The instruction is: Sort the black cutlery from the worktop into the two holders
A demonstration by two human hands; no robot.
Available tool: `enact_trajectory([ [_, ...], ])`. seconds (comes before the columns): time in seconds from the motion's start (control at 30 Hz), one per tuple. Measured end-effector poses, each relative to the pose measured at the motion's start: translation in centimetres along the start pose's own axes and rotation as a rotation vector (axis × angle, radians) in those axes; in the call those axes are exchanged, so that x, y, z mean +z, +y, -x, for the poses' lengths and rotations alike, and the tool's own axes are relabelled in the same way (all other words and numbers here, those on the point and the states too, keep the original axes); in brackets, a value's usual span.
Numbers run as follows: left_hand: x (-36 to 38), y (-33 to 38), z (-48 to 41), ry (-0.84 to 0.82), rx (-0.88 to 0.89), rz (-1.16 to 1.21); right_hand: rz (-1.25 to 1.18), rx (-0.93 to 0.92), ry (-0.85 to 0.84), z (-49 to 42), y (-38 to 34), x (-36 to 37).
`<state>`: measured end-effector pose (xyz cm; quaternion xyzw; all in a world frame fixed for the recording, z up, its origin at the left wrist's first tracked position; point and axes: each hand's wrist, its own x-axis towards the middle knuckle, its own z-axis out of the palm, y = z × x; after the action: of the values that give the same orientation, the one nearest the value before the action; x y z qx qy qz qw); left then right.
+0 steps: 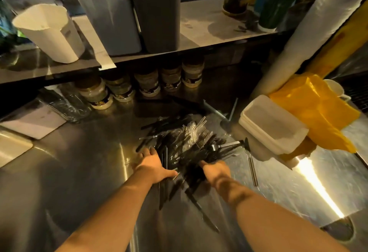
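The steel worktop [79, 182] holds the cutlery heap [185, 148], its pieces mostly lengthwise away from me. On the shelf [209, 27] beyond stand the pale holder [111, 23] and the dark holder [159, 19]. My left hand [153, 164] lies spread flat on the heap's left edge. My right hand [216, 170] is at its right edge, and I can't tell its grip.

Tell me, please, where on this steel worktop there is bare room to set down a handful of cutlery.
The widest bare steel worktop lies left of the left hand, bordered by the white sheet and the jars behind. A narrower strip runs right of the right forearm. Crowded: the black cutlery pile, the stacked white containers and yellow bag.
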<state>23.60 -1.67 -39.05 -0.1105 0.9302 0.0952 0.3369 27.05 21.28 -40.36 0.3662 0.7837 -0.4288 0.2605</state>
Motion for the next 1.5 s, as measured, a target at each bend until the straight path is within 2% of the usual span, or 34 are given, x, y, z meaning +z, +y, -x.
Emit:
enact_trajectory([
  [0.13,-0.1,0.8,0.2,0.014,0.016,-0.004,-0.07,0.015,-0.049,-1.1,-0.5,1.0],
  [0.27,-0.2,1.1,0.2,0.045,0.02,-0.042,-0.034,0.017,-0.091,-2.1,0.0,0.2],
  [0.4,-0.5,0.8,-0.5,0.066,0.021,-0.003,-0.232,0.052,-0.197,-0.9,0.3,-2.3],
  [0.53,-0.7,0.4,-1.1,0.061,0.024,0.02,-0.26,0.002,-0.3,-0.9,1.6,-3.9],
  [0.93,-0.5,2.1,-2.1,0.04,0.132,0.137,-0.229,0.156,-0.23,-2.9,0.2,-2.8],
  [1.5,-1.5,2.3,-2.5,-0.025,0.06,0.222,-0.259,0.181,-0.209,-3.3,0.1,-2.5],
])
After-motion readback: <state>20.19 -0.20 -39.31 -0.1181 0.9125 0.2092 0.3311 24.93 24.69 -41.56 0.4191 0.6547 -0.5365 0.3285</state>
